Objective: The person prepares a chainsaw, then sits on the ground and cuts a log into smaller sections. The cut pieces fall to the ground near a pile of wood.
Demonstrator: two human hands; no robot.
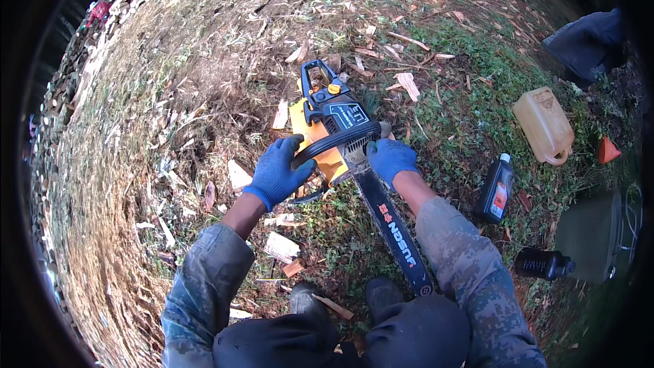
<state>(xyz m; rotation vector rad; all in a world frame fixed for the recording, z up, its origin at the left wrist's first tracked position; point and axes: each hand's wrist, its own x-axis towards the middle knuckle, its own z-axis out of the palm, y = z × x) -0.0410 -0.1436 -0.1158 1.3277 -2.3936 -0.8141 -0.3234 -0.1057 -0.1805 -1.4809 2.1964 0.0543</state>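
- Head view: left hand (278, 174), blue-gloved, clamped on the black front handle (335, 140) of a yellow chainsaw (327, 126).
- Right hand (391, 159), blue-gloved, rests on the saw body by the bar base; its grip cannot be told.
- Saw lies on chip-strewn ground (204, 95) between both hands; guide bar (395, 232) points back toward the person.
- Right of the right hand: black oil bottle (496, 191), tan jerrycan (543, 125).

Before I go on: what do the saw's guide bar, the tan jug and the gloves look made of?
Guide bar: looks like painted metal, flat, rigid, dark with a dull sheen. Tan jug: probably moulded plastic, slightly translucent, with a moulded handle. Gloves on the left hand and right hand: seemingly knit fabric, matte blue, creasing over the fingers; any coating is unclear.
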